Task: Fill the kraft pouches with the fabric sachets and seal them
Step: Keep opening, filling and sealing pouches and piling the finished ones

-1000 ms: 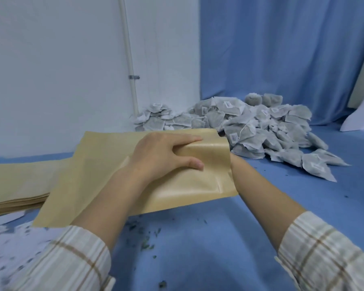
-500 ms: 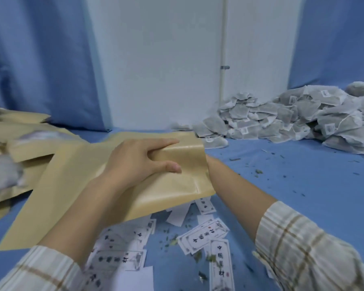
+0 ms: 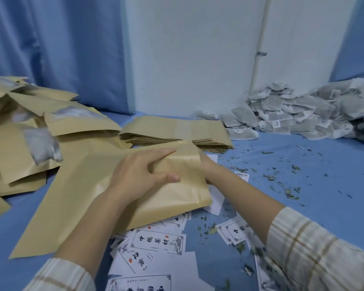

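Note:
I hold a large flat kraft pouch (image 3: 88, 196) tilted above the blue table. My left hand (image 3: 139, 175) grips its upper end, fingers curled over the top edge and thumb pressed on the front face. My right hand (image 3: 207, 166) is at the pouch's right edge. Its fingers are hidden behind the paper, so its hold cannot be made out. A heap of grey fabric sachets (image 3: 303, 114) lies at the far right against the wall.
A neat stack of empty kraft pouches (image 3: 177, 129) lies just beyond my hands. Filled pouches (image 3: 29, 131) are piled at the left. Printed white labels (image 3: 156, 242) and loose leaf bits (image 3: 282, 181) are scattered on the blue table (image 3: 324, 196) below and to the right.
My view has swung left, so the sachet heap now sits at the far right and the pile of filled pouches has come into sight. Both hands keep the same hold on the pouch.

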A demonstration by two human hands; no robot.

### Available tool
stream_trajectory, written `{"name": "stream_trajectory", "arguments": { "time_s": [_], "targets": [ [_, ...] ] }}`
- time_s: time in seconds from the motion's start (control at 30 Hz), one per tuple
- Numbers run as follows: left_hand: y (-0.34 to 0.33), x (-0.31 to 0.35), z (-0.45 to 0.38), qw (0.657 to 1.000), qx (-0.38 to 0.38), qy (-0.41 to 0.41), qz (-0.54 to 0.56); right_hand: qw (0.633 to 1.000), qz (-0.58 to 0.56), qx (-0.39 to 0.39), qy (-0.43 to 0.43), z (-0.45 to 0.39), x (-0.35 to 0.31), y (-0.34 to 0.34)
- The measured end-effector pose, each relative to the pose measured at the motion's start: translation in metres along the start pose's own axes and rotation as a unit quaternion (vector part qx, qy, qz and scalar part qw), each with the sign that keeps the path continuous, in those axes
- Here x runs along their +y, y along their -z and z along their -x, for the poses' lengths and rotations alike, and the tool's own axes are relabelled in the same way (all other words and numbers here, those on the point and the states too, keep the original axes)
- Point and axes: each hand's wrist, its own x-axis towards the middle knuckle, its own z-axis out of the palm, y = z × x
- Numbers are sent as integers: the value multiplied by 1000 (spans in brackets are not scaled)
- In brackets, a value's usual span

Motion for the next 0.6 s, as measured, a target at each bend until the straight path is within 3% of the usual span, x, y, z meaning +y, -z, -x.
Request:
{"name": "stream_trajectory", "arguments": {
  "time_s": [0.13, 0.2, 0.37, 0.6],
  "targets": [
    [-2, -3, 0, 1000, 7, -5, -24, 991, 92, 80, 63, 12, 32, 41],
    [0, -5, 0, 1000, 8, 10, -7, 973, 194, 106, 61, 18, 47, 59],
    [-1, -4, 1, 1000, -3, 14, -2, 927, 369, -41, 59, 21, 70, 63],
    [-2, -5, 3, 1000, -12, 20, 15, 943, 316, 28, 99, 17, 68, 57]
  ]
}}
